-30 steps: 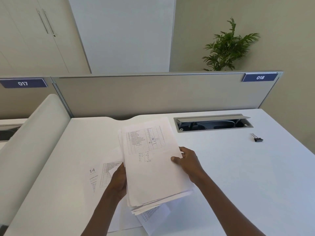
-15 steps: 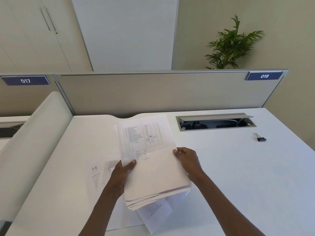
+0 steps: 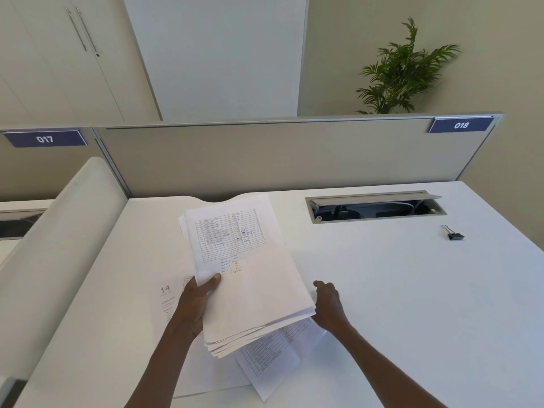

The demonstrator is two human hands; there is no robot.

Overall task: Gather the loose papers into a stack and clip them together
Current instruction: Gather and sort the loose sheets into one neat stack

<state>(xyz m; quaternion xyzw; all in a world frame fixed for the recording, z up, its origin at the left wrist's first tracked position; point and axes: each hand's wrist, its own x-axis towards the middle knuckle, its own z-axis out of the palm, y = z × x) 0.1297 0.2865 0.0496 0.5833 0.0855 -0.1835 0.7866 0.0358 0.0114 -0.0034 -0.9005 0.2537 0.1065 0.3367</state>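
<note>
Left grip (image 3: 195,304): clamped on paper stack (image 3: 250,278).
Right grip (image 3: 328,304): fingers apart, at stack's right edge.
Binder clip (image 3: 454,235): on the surface (image 3: 412,290), well right of stack.

At your twelve o'clock you have matt white printed paper sheets (image 3: 250,278) above a smooth white laminate-looking desk (image 3: 412,290), and at two o'clock a glossy black metal binder clip (image 3: 454,235).

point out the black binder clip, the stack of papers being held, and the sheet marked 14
black metal binder clip (image 3: 455,236), head view, on its black body
held stack of white printed papers (image 3: 250,290), head view, blank middle of the top sheet
loose white sheet marked 14 (image 3: 165,289), head view, on the printed number
</note>
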